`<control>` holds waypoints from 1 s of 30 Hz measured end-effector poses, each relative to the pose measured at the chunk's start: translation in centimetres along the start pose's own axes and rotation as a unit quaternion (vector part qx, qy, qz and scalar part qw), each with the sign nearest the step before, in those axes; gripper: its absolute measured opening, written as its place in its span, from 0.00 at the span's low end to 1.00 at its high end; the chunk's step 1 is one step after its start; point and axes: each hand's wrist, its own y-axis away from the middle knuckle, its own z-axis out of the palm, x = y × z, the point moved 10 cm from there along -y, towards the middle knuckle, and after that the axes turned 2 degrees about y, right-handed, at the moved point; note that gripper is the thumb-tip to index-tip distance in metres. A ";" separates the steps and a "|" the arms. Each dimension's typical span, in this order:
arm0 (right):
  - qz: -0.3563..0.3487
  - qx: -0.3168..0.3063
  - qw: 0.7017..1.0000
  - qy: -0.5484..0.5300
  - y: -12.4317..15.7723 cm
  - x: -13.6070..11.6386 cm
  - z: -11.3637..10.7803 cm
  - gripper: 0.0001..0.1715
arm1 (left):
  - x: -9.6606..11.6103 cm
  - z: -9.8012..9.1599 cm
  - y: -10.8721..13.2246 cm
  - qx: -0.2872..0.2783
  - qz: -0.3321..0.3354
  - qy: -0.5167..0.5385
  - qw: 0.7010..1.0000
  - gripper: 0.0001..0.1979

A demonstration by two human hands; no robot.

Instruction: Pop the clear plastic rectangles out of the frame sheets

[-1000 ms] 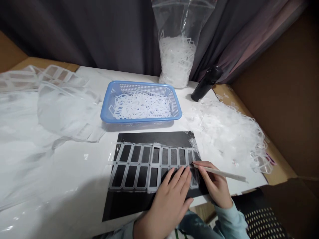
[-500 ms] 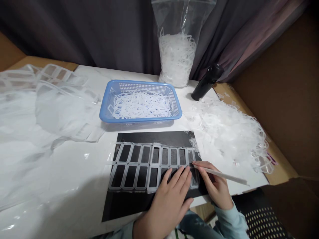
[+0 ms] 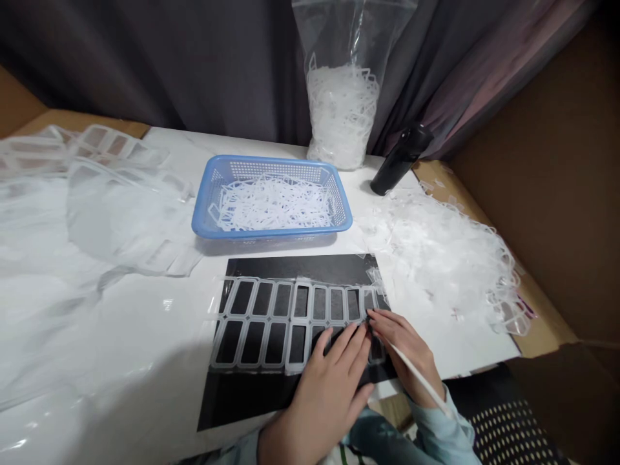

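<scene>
A translucent plastic sheet of joined rectangular frames [image 3: 248, 317] lies on a black mat [image 3: 247, 402], two rows deep. My left hand [image 3: 330, 381] rests flat over the lower row toward the right, fingers spread and palm down. Just beyond its fingertips, my right hand [image 3: 407, 355] is closed around a thin white stick-like tool [image 3: 420, 377], its kind unclear. The tool's dark tip is near the sheet's right end, mostly hidden by my fingers. Its shaft runs back over my right hand toward the wrist.
Behind the mat stands a blue basket [image 3: 271, 233] of small white frames. A clear bag [image 3: 341, 116] of similar pieces and a black cylinder [image 3: 402, 158] stand at the back. Loose frames heap up at right [image 3: 450, 258]; plastic sheets [image 3: 111, 213] pile at left.
My right hand has turned and shifted slightly left, so the tool's shaft now points down toward my wrist instead of out to the right. My left hand stays on the sheet.
</scene>
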 end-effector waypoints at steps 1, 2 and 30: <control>0.004 0.003 1.000 0.004 0.1 0.2 0.0 0.22 | -0.1 0.0 0.0 -0.001 -0.002 -0.001 1.000 0.26; 0.012 0.013 1.000 0.008 0.2 0.5 -0.1 0.22 | -0.1 -0.1 0.0 -0.003 -0.003 -0.002 1.000 0.26; 0.169 0.040 0.966 -0.192 3.4 0.1 -1.4 0.12 | 0.6 -1.0 2.0 0.017 0.042 0.096 0.994 0.17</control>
